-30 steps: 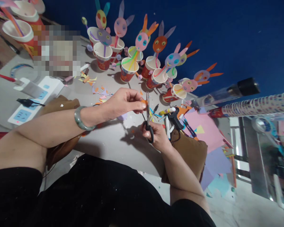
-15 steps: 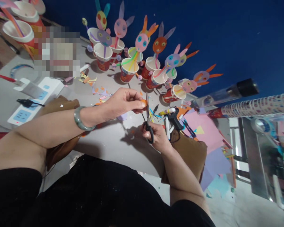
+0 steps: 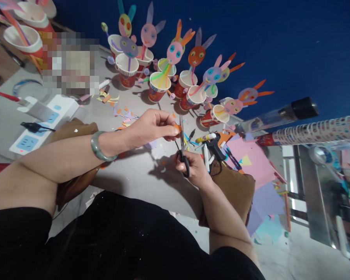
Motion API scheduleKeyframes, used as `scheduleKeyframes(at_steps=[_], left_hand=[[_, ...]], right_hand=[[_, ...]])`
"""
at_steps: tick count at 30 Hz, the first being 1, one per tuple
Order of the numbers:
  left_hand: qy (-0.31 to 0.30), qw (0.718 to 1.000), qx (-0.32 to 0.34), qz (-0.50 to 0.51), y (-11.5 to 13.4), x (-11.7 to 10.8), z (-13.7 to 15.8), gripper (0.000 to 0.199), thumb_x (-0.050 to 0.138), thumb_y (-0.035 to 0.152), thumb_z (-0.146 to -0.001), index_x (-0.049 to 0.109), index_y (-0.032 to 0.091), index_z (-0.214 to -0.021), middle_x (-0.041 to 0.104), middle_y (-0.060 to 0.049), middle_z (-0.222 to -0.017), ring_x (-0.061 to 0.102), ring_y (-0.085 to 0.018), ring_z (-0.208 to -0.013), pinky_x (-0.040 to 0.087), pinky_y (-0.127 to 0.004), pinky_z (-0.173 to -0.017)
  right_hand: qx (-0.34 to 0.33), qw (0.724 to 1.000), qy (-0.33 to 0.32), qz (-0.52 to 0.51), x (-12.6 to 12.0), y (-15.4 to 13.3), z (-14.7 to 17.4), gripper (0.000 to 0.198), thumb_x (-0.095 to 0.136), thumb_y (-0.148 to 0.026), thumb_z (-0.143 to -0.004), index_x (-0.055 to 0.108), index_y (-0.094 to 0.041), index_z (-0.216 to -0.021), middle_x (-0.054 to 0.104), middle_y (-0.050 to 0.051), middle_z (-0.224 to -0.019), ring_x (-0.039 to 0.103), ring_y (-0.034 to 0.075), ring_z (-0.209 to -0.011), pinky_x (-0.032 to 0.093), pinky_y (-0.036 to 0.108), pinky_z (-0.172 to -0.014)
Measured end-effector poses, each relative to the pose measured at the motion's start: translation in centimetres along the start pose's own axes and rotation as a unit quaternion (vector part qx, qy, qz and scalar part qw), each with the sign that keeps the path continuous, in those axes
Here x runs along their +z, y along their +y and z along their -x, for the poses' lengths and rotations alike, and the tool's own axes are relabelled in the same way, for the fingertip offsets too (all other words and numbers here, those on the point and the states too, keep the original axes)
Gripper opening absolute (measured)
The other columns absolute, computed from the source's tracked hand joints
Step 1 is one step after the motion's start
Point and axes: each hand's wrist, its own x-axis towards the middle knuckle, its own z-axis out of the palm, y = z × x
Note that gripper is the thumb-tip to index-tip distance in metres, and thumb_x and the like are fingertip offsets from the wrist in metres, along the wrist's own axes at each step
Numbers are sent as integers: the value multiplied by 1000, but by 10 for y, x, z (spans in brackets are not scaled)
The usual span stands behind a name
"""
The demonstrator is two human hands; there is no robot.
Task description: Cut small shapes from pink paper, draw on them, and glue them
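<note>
Between the thumb and fingers of my left hand (image 3: 157,126) is pinched a small piece of orange paper (image 3: 178,127); most of it is hidden by the fingertips. My right hand (image 3: 194,167) grips the black-handled scissors (image 3: 182,155), fingers in the loops and blades pointing up. The blades stand right at the edge of the orange paper; whether they touch it I cannot tell. Both hands are above the grey table (image 3: 140,186). Beyond them stand several paper cups (image 3: 159,89) bearing paper rabbit heads (image 3: 175,52) on coloured straws.
Paper scraps (image 3: 125,114) lie left of the cups. A power strip (image 3: 43,124) sits at the left. On the right are a black glue gun (image 3: 216,147), a yellow marker (image 3: 206,137), pink paper sheets (image 3: 256,159), a brown cushion (image 3: 233,190) and a long stack of cups (image 3: 315,130).
Almost nothing differs. The scissor blades look slightly further apart at the tips, and the orange paper has shifted very slightly in my left fingers.
</note>
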Motion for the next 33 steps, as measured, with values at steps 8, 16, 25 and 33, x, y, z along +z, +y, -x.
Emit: scheduleKeyframes(at_steps=[8, 16, 25, 33], left_hand=[[9, 1000, 11, -5, 0, -1, 1, 12, 69, 13, -78, 64, 16, -68, 71, -2, -68, 63, -9, -64, 52, -25, -66], [18, 1000, 8, 1, 0, -1, 1, 11, 69, 13, -79, 64, 16, -69, 71, -2, -70, 64, -9, -65, 53, -26, -68], [19, 1000, 16, 14, 0, 0, 0, 11, 68, 15, -80, 65, 15, -69, 70, -1, -67, 67, -10, -67, 54, -26, -69], [13, 1000, 14, -13, 0, 0, 0, 13, 68, 13, -79, 64, 16, -66, 70, -1, -67, 63, -8, -63, 51, -24, -65]], right_hand=[[-1, 1000, -2, 8, 0, -4, 0, 69, 70, -86, -65, 51, -20, -56, 51, -3, -56, 40, 11, -56, 31, 29, -58], [1, 1000, 6, 9, 0, -5, 1, 65, 71, -82, -68, 53, -20, -57, 55, -1, -58, 42, 12, -56, 32, 28, -57], [-3, 1000, -3, 6, 1, -2, 1, 67, 69, -84, -68, 53, -20, -58, 53, -2, -58, 41, 12, -57, 31, 29, -58], [-3, 1000, 0, -2, 1, 0, 2, 67, 72, -83, -66, 51, -20, -58, 54, -2, -61, 42, 12, -59, 32, 28, -59]])
